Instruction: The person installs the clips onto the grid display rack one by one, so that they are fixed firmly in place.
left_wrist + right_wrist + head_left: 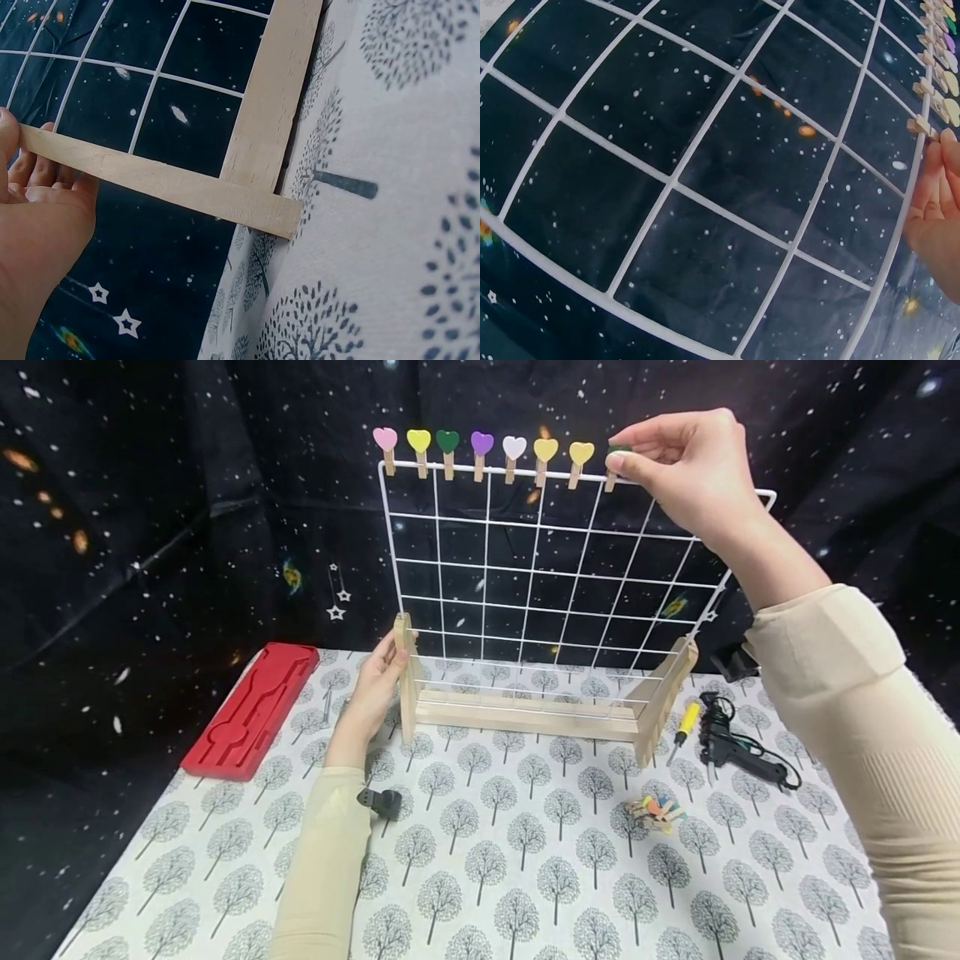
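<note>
A white wire grid (pixel 510 522) stands upright in a wooden stand (pixel 487 713). Along its top wire sits a row of small wooden clothespins with heart tops, among them a pink one (pixel 386 440), a purple one (pixel 482 443) and a white one (pixel 514 447). My right hand (pixel 693 464) pinches a green heart clothespin (pixel 611 482) at that wire, right of the yellow ones; the fingers cover most of its heart. With the left hand (pixel 375 687) I grip the stand's left wooden upright (pixel 127 166), thumb on one side and fingers on the other.
A small pile of clothespins (pixel 656 814) lies on the tree-print cloth in front of the stand. To the right are a yellow screwdriver (pixel 686 724) and a black corded tool (pixel 738 755). A red molded tray (pixel 251 714) lies at the left. Behind hangs a dark starry backdrop (pixel 187 527).
</note>
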`<state>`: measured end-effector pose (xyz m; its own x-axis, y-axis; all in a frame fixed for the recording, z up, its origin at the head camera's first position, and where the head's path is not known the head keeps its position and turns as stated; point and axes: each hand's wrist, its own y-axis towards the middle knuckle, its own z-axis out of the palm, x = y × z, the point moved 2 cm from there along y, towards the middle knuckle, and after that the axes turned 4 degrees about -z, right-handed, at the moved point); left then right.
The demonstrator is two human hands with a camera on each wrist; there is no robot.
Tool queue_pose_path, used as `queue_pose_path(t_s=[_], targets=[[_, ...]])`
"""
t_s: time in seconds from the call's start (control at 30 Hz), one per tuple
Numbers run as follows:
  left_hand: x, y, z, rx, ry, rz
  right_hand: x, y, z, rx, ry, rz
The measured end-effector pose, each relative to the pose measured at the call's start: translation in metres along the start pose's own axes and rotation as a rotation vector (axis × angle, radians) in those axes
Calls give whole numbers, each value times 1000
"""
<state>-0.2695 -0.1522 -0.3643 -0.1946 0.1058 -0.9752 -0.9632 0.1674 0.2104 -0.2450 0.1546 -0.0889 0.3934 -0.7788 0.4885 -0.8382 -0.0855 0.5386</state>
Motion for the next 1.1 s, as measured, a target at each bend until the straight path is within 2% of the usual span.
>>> queue_pose_path(t_s=[0.27,0.53,0.67,0.8,0.9,1.1], targets=[[0,-1,2,2,-2,-7,-4,-3,-1,30,22,13],[-1,-1,2,-5,3,-6,-4,-6,-2,-2,65,-26],[-2,-1,2,-1,6,-3,-8,-16,-6,-49,117,-48],[-2,0,3,6,2,4,-15,-46,-5,-61,191,-72],[-2,0,3,8,2,4,-30,-79,8,8,197,-87],[-1,1,2,3,3,8,-99,-153,57,189,109,-91]])
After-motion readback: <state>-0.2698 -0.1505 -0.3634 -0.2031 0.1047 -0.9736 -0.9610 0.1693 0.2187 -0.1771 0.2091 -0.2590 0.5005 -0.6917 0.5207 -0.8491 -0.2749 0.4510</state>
